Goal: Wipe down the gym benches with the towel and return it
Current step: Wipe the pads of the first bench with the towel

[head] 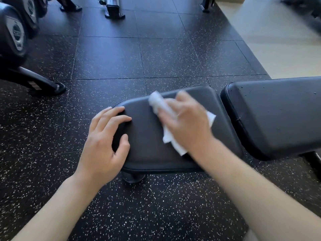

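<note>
Here, white towel point(166, 122) under right hand point(187, 122), its grip pressing it on bench seat point(147, 146), left hand point(104, 136) released, resting on edge

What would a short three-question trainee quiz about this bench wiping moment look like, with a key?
1. True or false: the white towel lies under the left hand.
2. Which pad is being wiped: A the seat pad, B the back pad?
3. Fill in: the left hand rests on the seat pad's ___ end.

Key: 1 false, it is under the right hand. 2 A. 3 rounded.
</note>
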